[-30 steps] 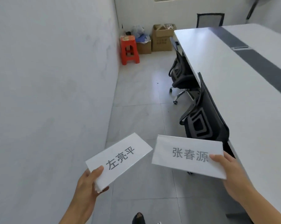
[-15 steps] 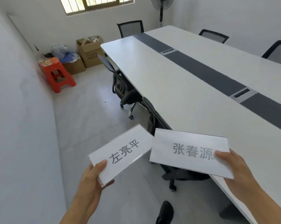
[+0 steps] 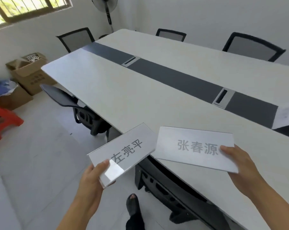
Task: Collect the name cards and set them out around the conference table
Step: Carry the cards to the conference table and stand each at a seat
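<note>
Two white rectangular name cards in clear acrylic holders are in hand: one printed 左亮平 (image 3: 123,151) gripped by the left hand (image 3: 93,178), one printed 张春源 (image 3: 195,148) gripped by the right hand (image 3: 240,165). Five black mesh-backed office chairs show: two on the near side by the hands (image 3: 84,112) (image 3: 170,183), one at the table's far end beyond the left hand (image 3: 77,39), two across from the right hand (image 3: 171,34) (image 3: 251,46). Two silver cable hatches (image 3: 130,61) (image 3: 221,97) sit in the table's dark strip.
</note>
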`<state>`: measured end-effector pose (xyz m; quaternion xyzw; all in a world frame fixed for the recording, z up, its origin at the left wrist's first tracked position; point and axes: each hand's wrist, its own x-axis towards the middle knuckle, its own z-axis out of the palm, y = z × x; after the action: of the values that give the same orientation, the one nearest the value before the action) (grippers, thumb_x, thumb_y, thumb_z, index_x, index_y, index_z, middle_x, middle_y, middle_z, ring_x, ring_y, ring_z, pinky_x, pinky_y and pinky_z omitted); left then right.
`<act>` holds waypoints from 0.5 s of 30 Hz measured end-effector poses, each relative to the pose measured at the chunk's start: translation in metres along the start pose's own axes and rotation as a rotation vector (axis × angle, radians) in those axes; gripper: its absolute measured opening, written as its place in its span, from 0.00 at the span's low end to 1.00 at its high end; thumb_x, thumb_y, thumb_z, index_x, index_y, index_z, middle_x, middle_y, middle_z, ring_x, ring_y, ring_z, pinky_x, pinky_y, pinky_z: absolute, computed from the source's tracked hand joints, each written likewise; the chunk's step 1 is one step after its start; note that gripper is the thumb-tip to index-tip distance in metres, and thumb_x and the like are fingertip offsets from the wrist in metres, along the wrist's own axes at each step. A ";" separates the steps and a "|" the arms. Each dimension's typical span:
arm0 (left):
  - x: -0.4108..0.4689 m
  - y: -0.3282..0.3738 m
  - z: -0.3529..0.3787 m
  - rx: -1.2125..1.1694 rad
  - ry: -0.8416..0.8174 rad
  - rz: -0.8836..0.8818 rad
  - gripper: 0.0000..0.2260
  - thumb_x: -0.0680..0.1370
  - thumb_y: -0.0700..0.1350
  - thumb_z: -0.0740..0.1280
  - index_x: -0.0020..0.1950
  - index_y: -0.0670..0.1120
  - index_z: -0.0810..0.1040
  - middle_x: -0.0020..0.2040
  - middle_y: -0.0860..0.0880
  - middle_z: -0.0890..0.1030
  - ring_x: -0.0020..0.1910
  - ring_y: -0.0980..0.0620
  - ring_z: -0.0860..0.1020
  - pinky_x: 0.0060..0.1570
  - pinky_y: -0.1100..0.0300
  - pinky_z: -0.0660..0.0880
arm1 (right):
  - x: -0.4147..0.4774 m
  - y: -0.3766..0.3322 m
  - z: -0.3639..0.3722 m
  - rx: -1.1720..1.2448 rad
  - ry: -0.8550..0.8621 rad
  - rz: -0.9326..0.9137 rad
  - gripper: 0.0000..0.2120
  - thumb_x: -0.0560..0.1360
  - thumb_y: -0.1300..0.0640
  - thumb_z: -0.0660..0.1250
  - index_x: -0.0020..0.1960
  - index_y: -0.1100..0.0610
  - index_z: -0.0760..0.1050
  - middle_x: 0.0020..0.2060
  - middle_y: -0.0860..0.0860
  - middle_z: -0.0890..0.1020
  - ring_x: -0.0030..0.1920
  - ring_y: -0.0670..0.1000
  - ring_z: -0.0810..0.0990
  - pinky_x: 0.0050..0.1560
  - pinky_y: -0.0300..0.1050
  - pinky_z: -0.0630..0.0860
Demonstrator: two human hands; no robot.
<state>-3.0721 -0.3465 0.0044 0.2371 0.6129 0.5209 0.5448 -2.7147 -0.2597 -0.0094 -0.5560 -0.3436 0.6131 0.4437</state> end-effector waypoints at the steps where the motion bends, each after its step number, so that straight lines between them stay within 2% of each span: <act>1: 0.021 0.007 -0.001 0.021 -0.034 -0.004 0.16 0.68 0.49 0.68 0.55 0.49 0.80 0.48 0.51 0.86 0.40 0.55 0.83 0.46 0.50 0.73 | 0.007 -0.001 0.006 0.014 0.049 -0.007 0.09 0.78 0.60 0.61 0.52 0.55 0.80 0.43 0.51 0.87 0.43 0.51 0.84 0.46 0.46 0.76; 4: 0.084 0.034 -0.007 0.080 -0.132 -0.031 0.17 0.68 0.50 0.69 0.56 0.50 0.80 0.50 0.50 0.86 0.44 0.51 0.81 0.47 0.50 0.74 | 0.027 -0.004 0.025 0.072 0.198 -0.018 0.09 0.78 0.60 0.62 0.53 0.55 0.80 0.47 0.53 0.86 0.46 0.53 0.83 0.48 0.48 0.75; 6: 0.122 0.052 -0.010 0.116 -0.185 -0.048 0.18 0.70 0.51 0.68 0.59 0.49 0.79 0.52 0.48 0.85 0.46 0.49 0.81 0.46 0.50 0.74 | 0.040 -0.007 0.042 0.089 0.291 -0.021 0.09 0.77 0.60 0.63 0.52 0.54 0.80 0.45 0.51 0.87 0.44 0.50 0.84 0.45 0.47 0.75; 9: 0.173 0.068 -0.005 0.150 -0.229 -0.055 0.11 0.76 0.46 0.66 0.58 0.51 0.79 0.51 0.52 0.86 0.45 0.52 0.82 0.44 0.52 0.75 | 0.058 -0.009 0.064 0.073 0.410 0.001 0.07 0.76 0.59 0.65 0.51 0.54 0.81 0.42 0.48 0.87 0.43 0.49 0.84 0.43 0.46 0.75; 12: 0.211 0.073 0.007 0.193 -0.274 -0.097 0.13 0.77 0.47 0.65 0.61 0.52 0.77 0.54 0.54 0.85 0.53 0.49 0.81 0.46 0.50 0.76 | 0.073 -0.004 0.071 0.063 0.516 0.042 0.09 0.75 0.56 0.66 0.52 0.56 0.81 0.47 0.51 0.86 0.47 0.52 0.82 0.44 0.46 0.73; 15: 0.239 0.072 0.023 0.212 -0.301 -0.164 0.15 0.77 0.48 0.66 0.63 0.50 0.76 0.56 0.51 0.84 0.57 0.46 0.79 0.46 0.49 0.76 | 0.089 -0.004 0.064 0.094 0.578 0.096 0.13 0.75 0.54 0.67 0.55 0.60 0.79 0.50 0.54 0.83 0.47 0.54 0.80 0.44 0.47 0.73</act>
<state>-3.1410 -0.1080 -0.0280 0.3174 0.5933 0.3663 0.6428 -2.7757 -0.1716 -0.0304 -0.7020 -0.1476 0.4648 0.5191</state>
